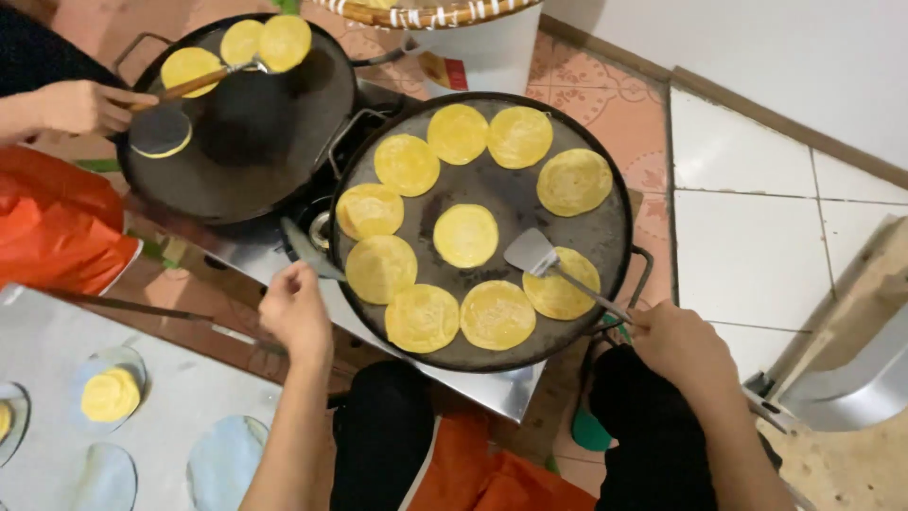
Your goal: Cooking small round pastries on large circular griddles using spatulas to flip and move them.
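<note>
The right hand [679, 343] is closing around the thin handle of a metal spatula [532, 252], whose flat blade is lying on the edge of one yellow flatbread [564, 284] at the lower right of the big round griddle [610, 218]. The left hand [296, 310] is curling into a loose fist just beside the griddle's left rim; a dark handle-like piece is showing above it, but whether the fingers are gripping it cannot be told.

Ten yellow rounds are lying on the griddle, nine in a ring and one in the middle, several touching their neighbours. That crowding is the likely trouble: a blade pushed under one round could be catching the next and folding or tearing it. A soft round lifted on only part of the blade could be sagging and splitting. The left hand is sitting very near hot metal, so a slip could be meaning a burn.

Farther out, another person's hand [83, 104] is working a second spatula [163, 128] over a second dark griddle [284, 151] with three more rounds. On the grey worktop [180, 388] at lower left, a ball of yellow dough [110, 394] is resting on a clear sheet.
</note>
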